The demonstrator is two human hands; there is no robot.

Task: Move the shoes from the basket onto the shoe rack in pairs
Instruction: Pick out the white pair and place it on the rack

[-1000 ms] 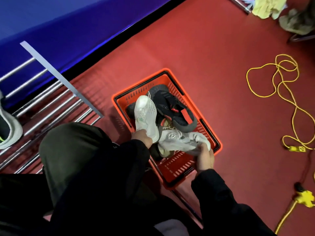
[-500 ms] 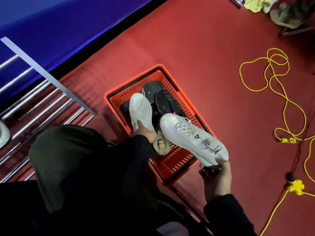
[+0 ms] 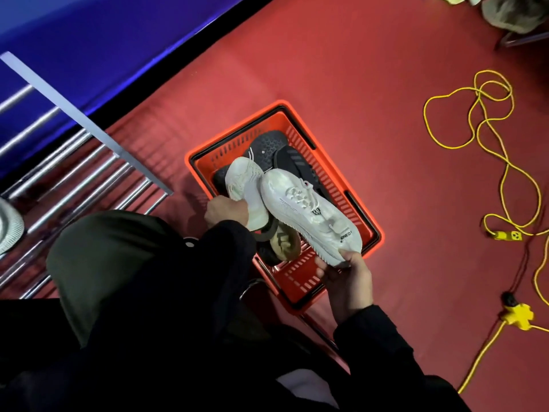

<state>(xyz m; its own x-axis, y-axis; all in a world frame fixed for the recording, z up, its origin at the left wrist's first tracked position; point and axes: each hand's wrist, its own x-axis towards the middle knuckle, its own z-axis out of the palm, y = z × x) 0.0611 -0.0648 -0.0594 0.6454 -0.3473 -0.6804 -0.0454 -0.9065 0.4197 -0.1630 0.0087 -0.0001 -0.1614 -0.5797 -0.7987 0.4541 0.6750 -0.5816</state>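
While the left hand [image 3: 227, 214] still grips one white shoe [image 3: 245, 188], the right hand [image 3: 346, 281] has swung its white shoe [image 3: 309, 212] alongside.

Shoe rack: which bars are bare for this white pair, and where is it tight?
The shoe rack's rails are bare from its grey end bar back to a grey shoe at the picture's left edge. The red carpet between basket and yellow cable is bare. It is crowded inside the basket, where dark shoes lie under both held white shoes.
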